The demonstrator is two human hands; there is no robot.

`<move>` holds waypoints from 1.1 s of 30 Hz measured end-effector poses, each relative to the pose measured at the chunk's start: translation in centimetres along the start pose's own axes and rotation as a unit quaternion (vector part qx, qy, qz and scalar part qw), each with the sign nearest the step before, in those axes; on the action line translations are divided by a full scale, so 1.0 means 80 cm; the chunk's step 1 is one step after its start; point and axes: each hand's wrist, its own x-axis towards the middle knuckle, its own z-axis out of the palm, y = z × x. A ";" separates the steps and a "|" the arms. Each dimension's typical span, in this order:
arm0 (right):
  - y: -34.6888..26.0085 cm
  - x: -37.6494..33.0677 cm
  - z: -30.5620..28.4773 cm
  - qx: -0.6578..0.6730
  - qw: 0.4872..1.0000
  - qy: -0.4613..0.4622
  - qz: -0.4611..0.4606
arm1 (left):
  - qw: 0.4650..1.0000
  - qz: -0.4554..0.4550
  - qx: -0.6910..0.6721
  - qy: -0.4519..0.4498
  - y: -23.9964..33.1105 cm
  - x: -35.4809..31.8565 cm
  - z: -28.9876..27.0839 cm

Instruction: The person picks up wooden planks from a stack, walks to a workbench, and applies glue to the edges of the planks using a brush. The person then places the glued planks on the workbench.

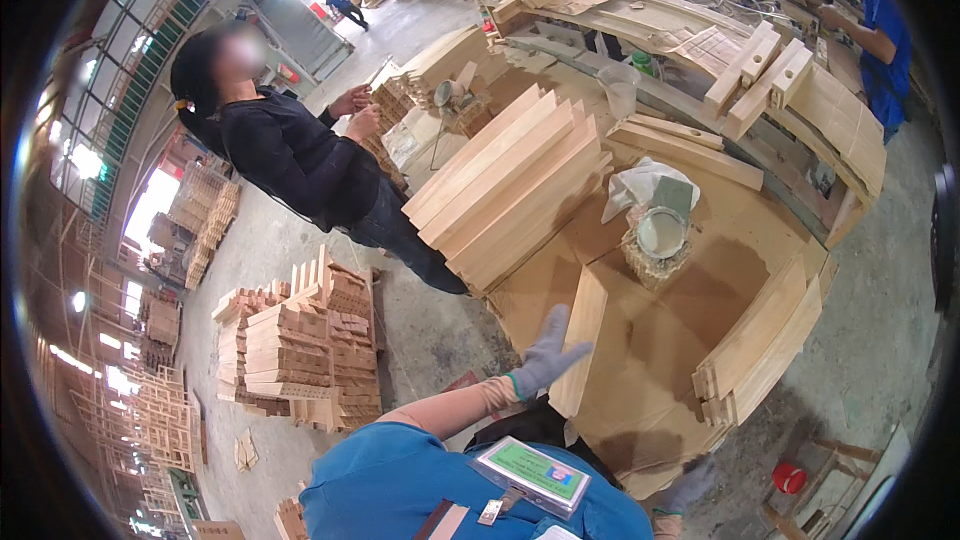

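Observation:
My left hand (546, 356), in a grey glove, is spread open beside a single pale wooden board (580, 340). The thumb reaches over the board's edge; whether it presses on the wood I cannot tell. My right hand (690, 485), also gloved, hangs low by the near edge of the cardboard-covered table (640, 420), smeared by motion, its fingers unclear. Past the single board stands an open pot of whitish paste (661, 233), with a grey-green flat piece (670, 196) and a white cloth (632, 183) beside it.
A large stack of boards (510, 180) lies at the table's far left, a smaller stack (765, 340) at the right. A person in black (290, 155) stands across at the left. Behind runs a wooden bench (690, 40). Timber piles (300, 350) and a red container (789, 478) are on the floor.

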 end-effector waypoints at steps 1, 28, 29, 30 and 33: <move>0.010 -0.018 0.016 -0.014 0.998 -0.049 0.033 | 0.999 -0.041 -0.028 -0.017 -0.019 -0.005 -0.008; -0.087 -0.185 0.176 -0.152 0.963 -0.194 -0.113 | 0.888 -0.050 -0.333 -0.314 0.093 -0.039 0.015; -0.110 -0.167 0.173 -0.158 0.958 -0.183 -0.153 | 0.891 0.002 -0.327 -0.315 0.114 -0.025 0.023; -0.134 -0.149 0.171 -0.166 0.952 -0.171 -0.193 | 0.892 0.053 -0.321 -0.315 0.137 -0.009 0.032; -0.198 -0.105 0.169 -0.205 0.944 -0.093 -0.242 | 0.920 -0.017 -0.255 -0.298 0.223 0.037 0.056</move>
